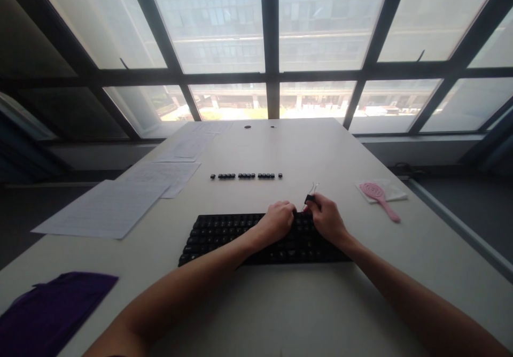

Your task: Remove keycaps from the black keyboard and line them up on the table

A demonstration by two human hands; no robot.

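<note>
A black keyboard (224,234) lies flat on the white table, with both my forearms reaching over it. At its back edge, right of the middle, my left hand (277,220) rests with its fingers curled closed; whatever they hold is hidden. My right hand (327,219) pinches a wire keycap puller (309,199) by its small black handle, the wire loops pointing up and away. It is just above the keyboard's back right part. Beyond the keyboard, several black keycaps (246,176) stand in a spaced row of small groups.
Printed paper sheets (108,207) cover the table's left side. A purple cloth (60,309) lies at the near left. To the right, a pink hairbrush (380,199) rests partly on a white packet (395,190). Windows stand behind the table's far edge (304,119).
</note>
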